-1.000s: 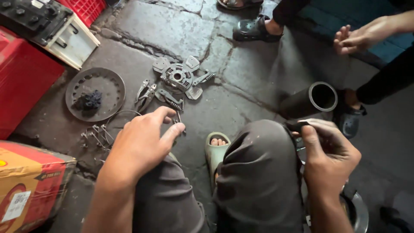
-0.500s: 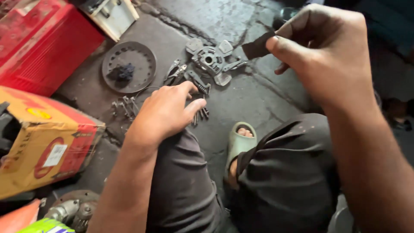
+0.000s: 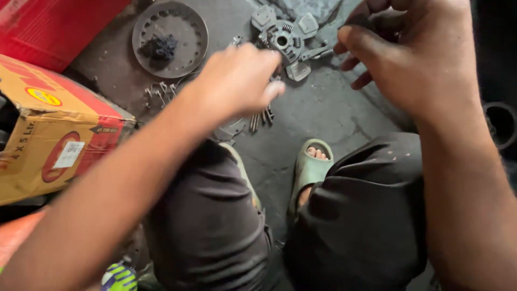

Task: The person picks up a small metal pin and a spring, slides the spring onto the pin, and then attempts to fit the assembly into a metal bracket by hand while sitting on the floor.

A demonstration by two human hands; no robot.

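Observation:
My left hand [image 3: 237,81] hovers, blurred, above the concrete floor with its fingers loosely bent and nothing seen in it. Just beyond its fingertips lies a grey metal clutch part [image 3: 285,37] with springs and flat lugs. Several bolts [image 3: 261,117] lie on the floor under the hand. My right hand [image 3: 414,59] is raised at the upper right, thumb and fingers pinched on a small dark part [image 3: 362,21] that is mostly hidden. Both of my knees in dark trousers fill the lower half of the view.
A round perforated metal disc [image 3: 169,37] with a dark lump on it lies at the back left, small pins [image 3: 159,91] beside it. A red case [image 3: 54,21] and a yellow-red cardboard box [image 3: 48,129] stand left. A green sandal [image 3: 309,167] and a black pipe [image 3: 501,124] are also in view.
My left hand has lifted off my knee and moved forward toward the clutch part. My right hand came up from beside the black pipe. The view has tilted down and left.

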